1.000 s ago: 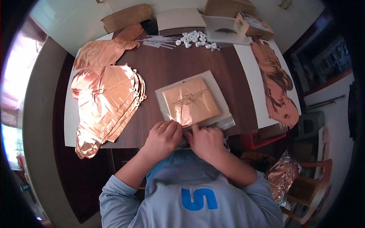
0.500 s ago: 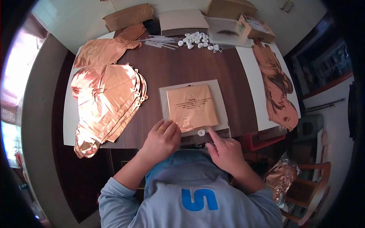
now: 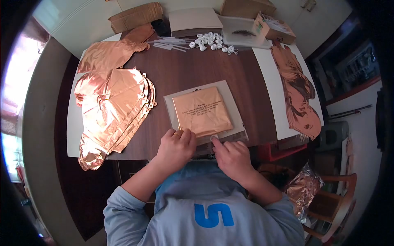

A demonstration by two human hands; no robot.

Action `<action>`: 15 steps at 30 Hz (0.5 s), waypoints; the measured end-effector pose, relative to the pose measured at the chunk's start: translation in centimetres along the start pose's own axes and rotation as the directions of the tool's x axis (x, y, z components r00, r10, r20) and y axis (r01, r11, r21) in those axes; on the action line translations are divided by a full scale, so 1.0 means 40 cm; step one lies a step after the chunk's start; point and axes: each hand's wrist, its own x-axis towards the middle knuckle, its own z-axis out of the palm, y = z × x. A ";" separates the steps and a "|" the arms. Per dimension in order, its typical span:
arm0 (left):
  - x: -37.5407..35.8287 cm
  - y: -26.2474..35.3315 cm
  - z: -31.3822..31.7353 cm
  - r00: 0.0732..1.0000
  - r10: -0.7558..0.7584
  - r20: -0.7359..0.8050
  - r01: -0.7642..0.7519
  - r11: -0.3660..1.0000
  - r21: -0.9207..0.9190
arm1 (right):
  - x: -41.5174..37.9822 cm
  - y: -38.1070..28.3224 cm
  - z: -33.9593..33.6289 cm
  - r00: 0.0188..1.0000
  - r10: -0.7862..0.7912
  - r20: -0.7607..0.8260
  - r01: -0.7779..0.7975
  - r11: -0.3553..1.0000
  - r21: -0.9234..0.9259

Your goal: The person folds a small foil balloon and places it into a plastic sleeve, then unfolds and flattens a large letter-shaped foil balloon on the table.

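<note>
On the table in front of me lies a clear plastic bag point(image 3: 241, 134) with a folded copper-coloured foil piece point(image 3: 202, 110) in it, printed with small warning text. A pale card point(image 3: 230, 98) shows behind the foil. My left hand point(image 3: 177, 146) is closed on the bag's lower left edge, its fingertips by the foil's corner. At the bag's lower edge, a small white ring-shaped roll point(image 3: 214, 138) sits under the index fingertip of my right hand point(image 3: 233, 158). That index finger is stretched out and the others are bent. The right thumb is mostly hidden.
Copper foil balloons point(image 3: 115, 106) are stacked at left, more foil pieces point(image 3: 296, 92) at right. Along the back are white straws point(image 3: 170, 43), several white rolls point(image 3: 208, 39), a card stack point(image 3: 195, 22) and a cardboard box point(image 3: 276, 28). A wooden chair point(image 3: 328, 205) stands at lower right.
The bag with its foil has turned slightly and shifted up and left. My right hand has moved left, and its index finger now covers part of the white roll. My left hand stays at the corner.
</note>
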 end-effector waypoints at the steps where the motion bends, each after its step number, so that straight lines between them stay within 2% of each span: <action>1: 0.002 -0.003 -0.009 1.000 -0.018 -0.004 0.018 1.000 -0.011 | 0.008 -0.008 0.000 1.000 0.005 0.016 -0.004 1.000 -0.005; 4: 0.008 -0.008 -0.016 0.982 -0.034 -0.188 0.031 0.999 -0.020 | 0.033 -0.024 -0.006 0.992 0.041 0.121 -0.040 0.999 -0.017; 6: 0.002 -0.008 -0.012 0.984 -0.022 -0.175 0.022 1.000 -0.003 | 0.068 -0.032 -0.008 0.961 0.090 0.260 -0.081 0.996 -0.046; 8: -0.002 -0.007 -0.005 0.984 -0.010 -0.178 0.011 1.000 0.007 | 0.108 -0.039 -0.007 0.882 0.164 0.443 -0.133 0.986 -0.101; 11: 0.001 -0.010 -0.002 0.981 -0.011 -0.193 0.012 1.000 0.002 | 0.123 -0.033 0.014 0.894 0.186 0.408 -0.148 0.981 -0.123; 15: -0.001 -0.019 -0.012 0.982 -0.091 -0.165 0.082 0.995 -0.061 | 0.074 -0.033 -0.013 0.982 0.092 0.164 -0.090 0.996 -0.021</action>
